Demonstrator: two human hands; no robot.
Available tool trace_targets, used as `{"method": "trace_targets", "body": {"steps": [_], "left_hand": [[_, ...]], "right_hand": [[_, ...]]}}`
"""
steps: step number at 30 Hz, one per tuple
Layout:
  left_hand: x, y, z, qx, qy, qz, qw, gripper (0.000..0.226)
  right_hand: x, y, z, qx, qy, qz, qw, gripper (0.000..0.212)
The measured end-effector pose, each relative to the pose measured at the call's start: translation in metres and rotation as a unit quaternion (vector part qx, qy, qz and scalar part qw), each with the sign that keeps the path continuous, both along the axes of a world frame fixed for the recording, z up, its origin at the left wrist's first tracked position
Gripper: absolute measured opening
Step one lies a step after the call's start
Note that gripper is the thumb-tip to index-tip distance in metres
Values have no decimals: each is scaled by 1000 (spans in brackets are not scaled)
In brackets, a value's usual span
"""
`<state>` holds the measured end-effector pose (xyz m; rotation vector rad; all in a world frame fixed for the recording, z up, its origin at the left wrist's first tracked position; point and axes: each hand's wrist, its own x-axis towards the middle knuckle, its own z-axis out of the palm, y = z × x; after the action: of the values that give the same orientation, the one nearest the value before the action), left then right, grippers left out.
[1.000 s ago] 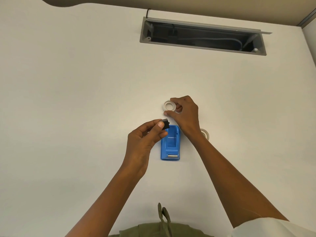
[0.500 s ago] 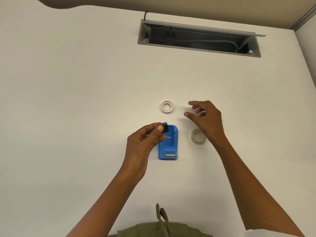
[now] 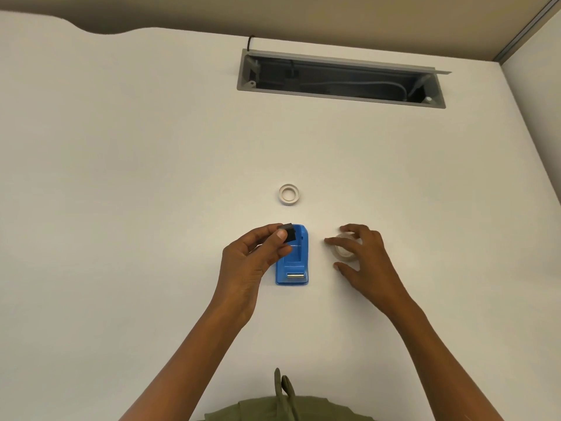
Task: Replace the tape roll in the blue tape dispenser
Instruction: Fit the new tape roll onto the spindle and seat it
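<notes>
- The blue tape dispenser (image 3: 293,261) lies flat near the middle of the white desk (image 3: 121,208), its left side partly hidden by the left hand (image 3: 249,262).
- That hand pinches a small black spindle (image 3: 288,232) between thumb and fingers, above the dispenser's far end.
- The right hand (image 3: 362,261) is spread over a clear tape roll (image 3: 343,250) just right of the dispenser; whether the fingers actually grip it cannot be told.
- An empty tape core (image 3: 288,194) sits apart, toward the far edge.
- An open cable tray (image 3: 340,80) is recessed near the far edge.
</notes>
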<state>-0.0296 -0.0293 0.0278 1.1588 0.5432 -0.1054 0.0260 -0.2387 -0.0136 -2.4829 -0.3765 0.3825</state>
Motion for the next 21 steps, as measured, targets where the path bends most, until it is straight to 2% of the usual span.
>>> {"method": "trace_targets", "body": {"steps": [5,8,11,16,21], "left_hand": [[-2,-1,3,7,-3,-10,1000,35],[-3,-2,5,13,-9,-17,1000,33],[-4,-5,9,19,-18,-41,999,28],[-4,-9,16,34,-27,-72,996,25],[-5,-10,19,57,-27,-87,994,31]], "right_hand": [[-1,1,21,157,27,-86,983,45],[-3,4,38,270,101,-125,949,45],[-5,8,51,344,163,-120,917,50],[-11,22,64,358,183,-81,912,48],[-14,34,72,364,198,-93,905,45]]}}
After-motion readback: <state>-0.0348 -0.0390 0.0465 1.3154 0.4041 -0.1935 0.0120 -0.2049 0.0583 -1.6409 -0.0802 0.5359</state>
